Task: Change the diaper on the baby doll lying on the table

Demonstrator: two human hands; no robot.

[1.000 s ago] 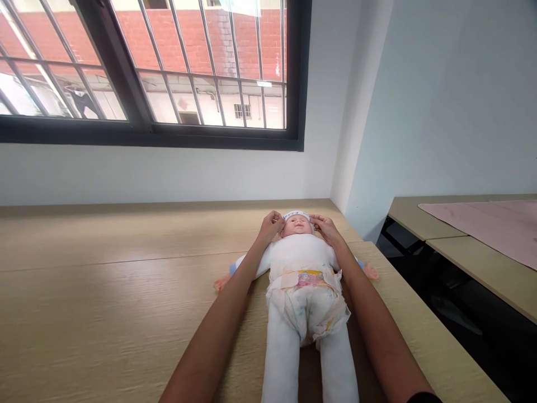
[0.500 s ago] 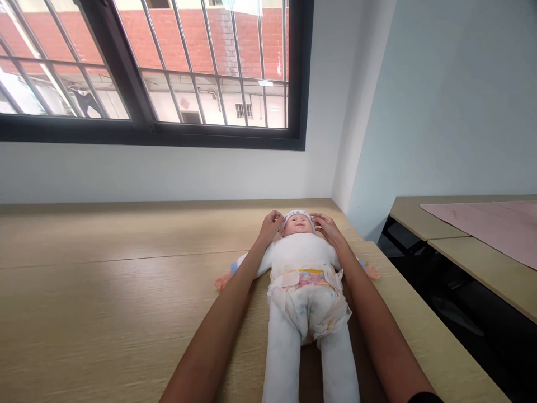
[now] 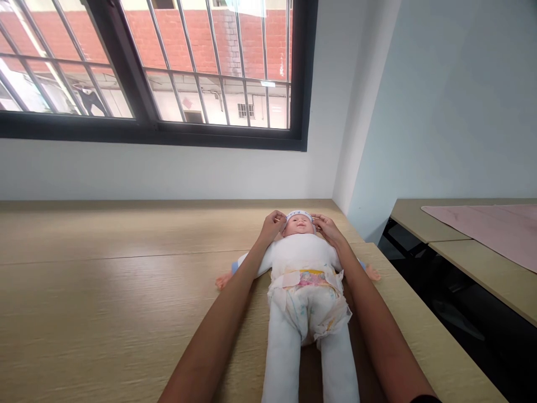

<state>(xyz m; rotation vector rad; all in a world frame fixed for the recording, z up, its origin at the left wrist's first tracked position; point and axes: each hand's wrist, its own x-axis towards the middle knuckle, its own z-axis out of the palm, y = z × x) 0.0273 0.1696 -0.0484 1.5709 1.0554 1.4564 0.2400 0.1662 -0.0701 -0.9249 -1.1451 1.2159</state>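
A baby doll lies on its back on the wooden table, legs toward me and arms spread sideways. Its body is white cloth, and a disposable diaper is fastened round its hips. On its head sits a white baby hat with small dark printing on the band. My left hand pinches the hat's edge at the left side of the doll's head, fingers bent together. At the other side my right hand has its fingers closed on the hat's edge; the fingertips are small in view.
The wooden tabletop runs to the wall beneath a barred window. To the right, past the table edge and a dark gap, stands another table with a pink cloth on it.
The hat's band sits slightly differently on the doll's forehead, and my right fingers have shifted a little at its edge. The camera view has moved slightly; the doll's body stays in place.
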